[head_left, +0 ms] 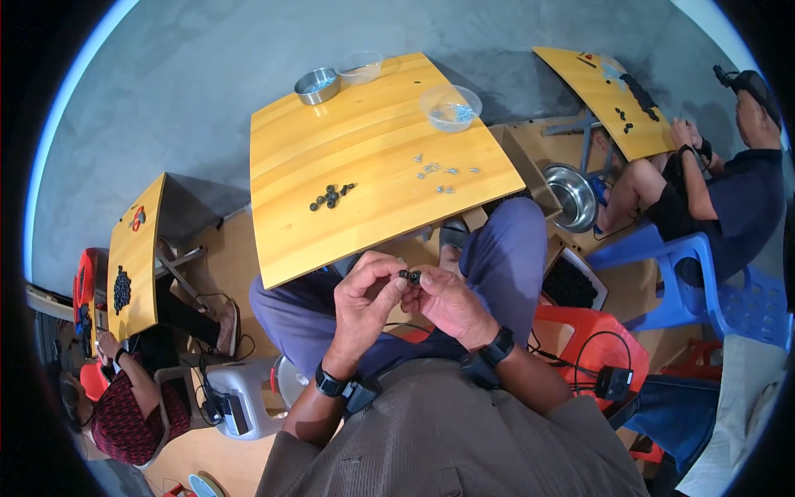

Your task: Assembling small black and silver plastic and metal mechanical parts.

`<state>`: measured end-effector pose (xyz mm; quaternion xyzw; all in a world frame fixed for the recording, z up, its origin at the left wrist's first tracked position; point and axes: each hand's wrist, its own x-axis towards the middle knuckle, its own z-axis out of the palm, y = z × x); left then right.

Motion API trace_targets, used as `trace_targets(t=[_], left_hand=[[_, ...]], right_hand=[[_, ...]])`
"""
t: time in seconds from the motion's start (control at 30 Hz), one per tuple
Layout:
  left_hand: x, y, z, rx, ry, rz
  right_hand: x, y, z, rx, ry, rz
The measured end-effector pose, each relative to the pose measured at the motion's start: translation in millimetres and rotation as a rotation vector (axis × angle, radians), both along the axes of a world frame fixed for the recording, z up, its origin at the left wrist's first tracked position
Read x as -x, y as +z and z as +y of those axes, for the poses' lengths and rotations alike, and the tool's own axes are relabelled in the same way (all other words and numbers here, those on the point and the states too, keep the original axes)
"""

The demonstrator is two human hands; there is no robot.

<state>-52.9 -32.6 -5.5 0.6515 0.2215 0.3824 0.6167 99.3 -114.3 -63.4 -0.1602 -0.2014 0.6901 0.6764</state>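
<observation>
The person's left hand (364, 296) is pinching a small black part (411, 276) between thumb and forefinger, and the right hand (454, 306) is gripping the same part from the other side, so that the fingertips of both are nearly meeting around it. The part is sitting above the lap, just off the near edge of a wooden table (373, 161); its finer shape is too small to tell. Black straps with devices are circling both wrists, and the forearms are coming in past a dark grey shirt (431, 431). Beneath the hands, blue-purple trousers (290, 319) are showing on two spread knees. On the table, a small cluster of black round pieces (333, 199) is lying left of the middle, while little pale, shiny pieces (437, 170) are lying scattered to the right. Farther back, a clear bowl (451, 125) is holding bluish bits near the right edge, and a metal bowl (320, 97) with similar bits is standing at the far left corner beside another clear bowl (361, 76). To the right, a shiny metal basin (571, 199) is resting low beside a box, and a co-worker (737, 203) is sitting at a second table (592, 91). To the left, another co-worker (137, 418) is sitting at a third table (137, 253) bearing a pile of black pieces (122, 290).
</observation>
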Motion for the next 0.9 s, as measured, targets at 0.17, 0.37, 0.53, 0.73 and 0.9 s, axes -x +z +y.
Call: trace_targets(t=[0.17,0.37,0.53,0.73,0.9], left_hand=[[-1.5,0.8,0.1,-0.083,-0.014,0.009],[-3.8,6.8,0.9,-0.239,0.016,0.074],[-3.2,17.1,3.3,-0.535,0.055,0.226],[-3.7,26.5,1.9,-0.724,0.078,0.300],[-2.1,18.1,6.8,-0.924,0.073,0.373]], right_hand=[[-0.3,2.3,-1.4,0.006,-0.017,-0.006],[-2.4,5.3,-1.8,0.004,-0.019,-0.060],[-2.9,1.7,-1.6,0.051,-0.052,-0.136],[-3.1,5.6,-1.3,0.091,-0.049,-0.182],[0.7,10.5,-4.6,0.161,-0.080,-0.263]])
